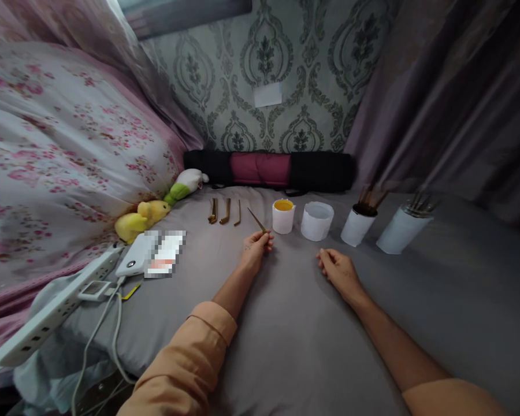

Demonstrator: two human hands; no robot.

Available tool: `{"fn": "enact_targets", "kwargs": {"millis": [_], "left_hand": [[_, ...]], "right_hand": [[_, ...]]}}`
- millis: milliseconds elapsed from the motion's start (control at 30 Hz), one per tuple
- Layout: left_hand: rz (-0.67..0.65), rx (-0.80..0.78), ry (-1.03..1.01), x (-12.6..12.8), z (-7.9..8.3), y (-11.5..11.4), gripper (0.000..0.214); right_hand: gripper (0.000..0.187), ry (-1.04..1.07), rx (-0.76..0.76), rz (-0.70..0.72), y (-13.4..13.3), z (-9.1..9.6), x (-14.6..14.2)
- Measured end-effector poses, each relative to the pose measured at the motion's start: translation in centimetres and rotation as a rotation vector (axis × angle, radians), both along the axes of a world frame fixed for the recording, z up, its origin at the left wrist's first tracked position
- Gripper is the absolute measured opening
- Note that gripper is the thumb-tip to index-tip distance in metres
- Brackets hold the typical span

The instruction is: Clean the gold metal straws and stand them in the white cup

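Sleeve [184,352], stick [256,219] in left hand [255,248]

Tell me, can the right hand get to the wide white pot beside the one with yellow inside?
Probably yes: the right hand is just this side of the wide white pot, and only grey sheet shows between them.
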State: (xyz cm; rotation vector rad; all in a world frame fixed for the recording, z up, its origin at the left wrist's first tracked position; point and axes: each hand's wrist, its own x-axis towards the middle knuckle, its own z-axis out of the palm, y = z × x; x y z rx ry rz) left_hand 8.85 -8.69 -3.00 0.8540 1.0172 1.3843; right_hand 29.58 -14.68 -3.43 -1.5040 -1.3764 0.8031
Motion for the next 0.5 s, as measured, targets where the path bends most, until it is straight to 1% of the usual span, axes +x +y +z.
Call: {"fn": "enact_targets", "kwargs": {"millis": [267, 500], "left_hand": [[0.044, 0.107, 0.153, 0.7, 0.6, -1.8, 0.028], [0.066, 0.166, 0.277, 0.8, 0.5, -2.4, 0.030]], "right_hand": [[0.036, 0.036, -0.016, -0.012, -0.2, 0.4, -0.2], [0.039, 0.035, -0.014, -0.013, -0.3, 0.7, -0.3]]}}
